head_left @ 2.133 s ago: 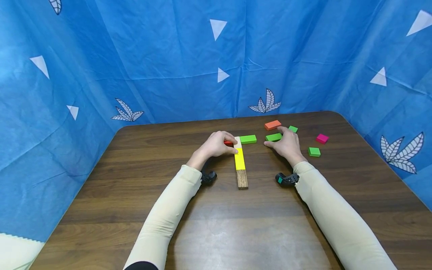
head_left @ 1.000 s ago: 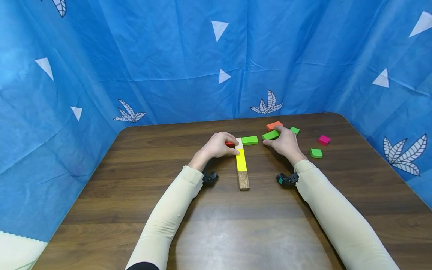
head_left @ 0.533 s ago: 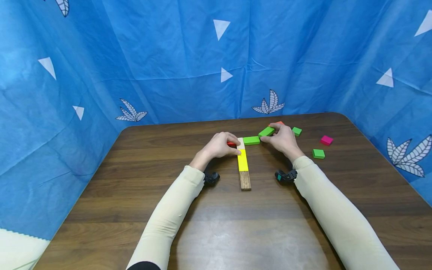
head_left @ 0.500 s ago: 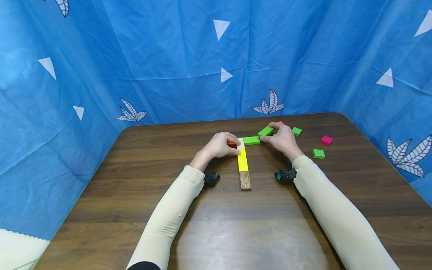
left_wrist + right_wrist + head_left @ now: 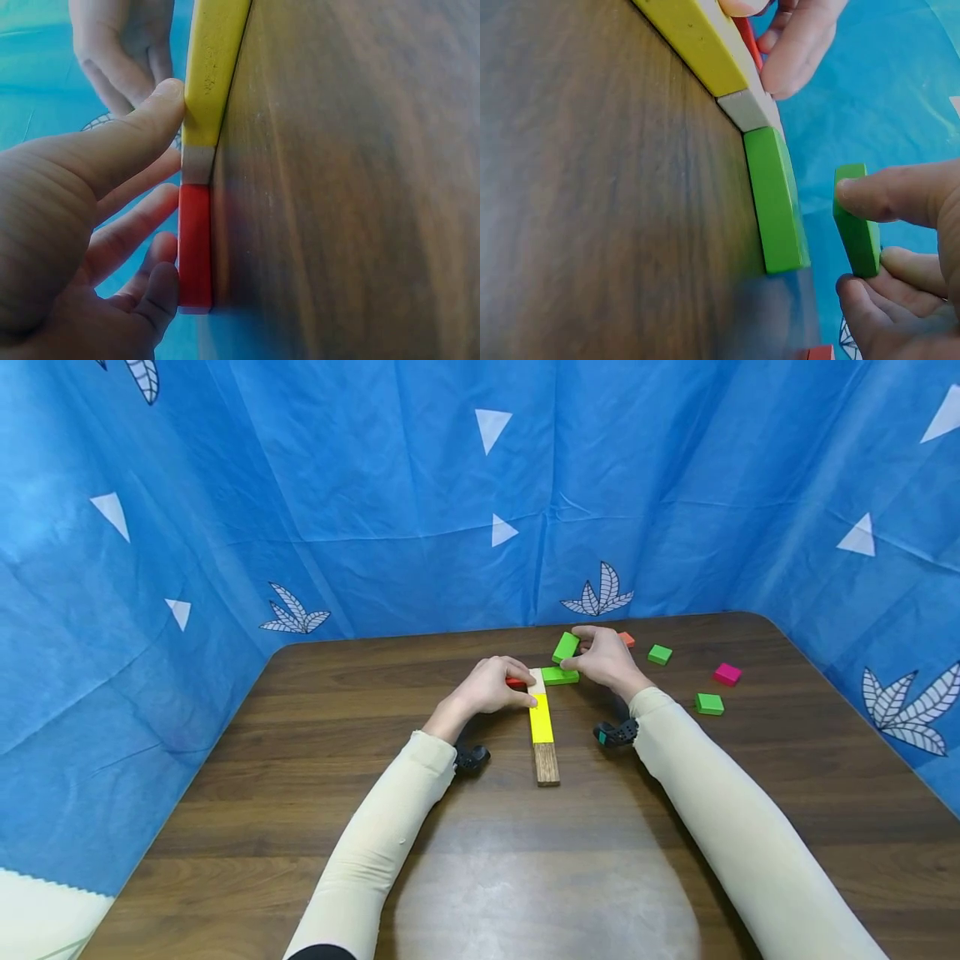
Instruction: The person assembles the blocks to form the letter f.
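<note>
The right hand (image 5: 606, 658) pinches a long green block (image 5: 566, 647) between thumb and fingers, with just the block's width between them. This block is tilted and up off the brown wooden worktop (image 5: 300, 760), near the far edge and apart from the green block lying below it.

The left hand (image 5: 487, 685) has its fingers a little spread. Its thumb touches the long yellow block (image 5: 541, 724), and its other fingers rest by the short white block (image 5: 537, 680) and the red block (image 5: 515, 682).

A line runs toward the near edge: one white block, one yellow block, then one brown wood block (image 5: 547, 764), end to end. The one red block touches the white one on its left, and a lying green block (image 5: 560, 676) touches it on its right.

Four green blocks show in all: the held one, the lying one and two small green blocks (image 5: 660, 655) toward the right edge. One pink block (image 5: 727, 674) sits near that edge too. One orange block (image 5: 626, 639) near the far edge is partly hidden by the right hand.
</note>
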A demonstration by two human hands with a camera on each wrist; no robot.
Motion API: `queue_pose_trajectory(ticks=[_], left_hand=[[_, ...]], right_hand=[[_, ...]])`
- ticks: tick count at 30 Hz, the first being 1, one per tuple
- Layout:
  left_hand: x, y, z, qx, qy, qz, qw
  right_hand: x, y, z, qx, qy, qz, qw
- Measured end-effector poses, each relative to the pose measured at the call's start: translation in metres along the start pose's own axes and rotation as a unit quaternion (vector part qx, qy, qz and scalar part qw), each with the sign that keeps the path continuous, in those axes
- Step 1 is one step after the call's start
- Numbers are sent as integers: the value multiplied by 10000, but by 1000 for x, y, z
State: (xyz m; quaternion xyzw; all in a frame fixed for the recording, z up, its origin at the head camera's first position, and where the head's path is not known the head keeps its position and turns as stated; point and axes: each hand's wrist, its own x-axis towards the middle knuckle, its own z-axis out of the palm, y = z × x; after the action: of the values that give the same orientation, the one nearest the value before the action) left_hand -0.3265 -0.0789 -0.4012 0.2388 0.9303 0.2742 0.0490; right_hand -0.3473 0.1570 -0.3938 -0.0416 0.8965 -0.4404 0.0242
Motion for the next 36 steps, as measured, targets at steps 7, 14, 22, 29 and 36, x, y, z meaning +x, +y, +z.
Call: queue_pose_trajectory(ticks=[7,14,22,29,36], left_hand=[[-1,-1,-1,11,-34,98,9999],[1,-1,-2,32,-53,113,9999],[0,-1,-3,-34,-93,43,9999],[1,-1,-2,-17,-106,72,9999],[2,-3,-1,6,-108,90,9999]], right_hand=[[14,-9,9,-162,-311,-141,9993],[25,-16,15,-100,-642,-141,9978],[33,-19,23,-143,-866,-16,9961],[37,-18,23,-300,-953,-124,9949],[41,-15,23,-373,-1171,-193,9922]])
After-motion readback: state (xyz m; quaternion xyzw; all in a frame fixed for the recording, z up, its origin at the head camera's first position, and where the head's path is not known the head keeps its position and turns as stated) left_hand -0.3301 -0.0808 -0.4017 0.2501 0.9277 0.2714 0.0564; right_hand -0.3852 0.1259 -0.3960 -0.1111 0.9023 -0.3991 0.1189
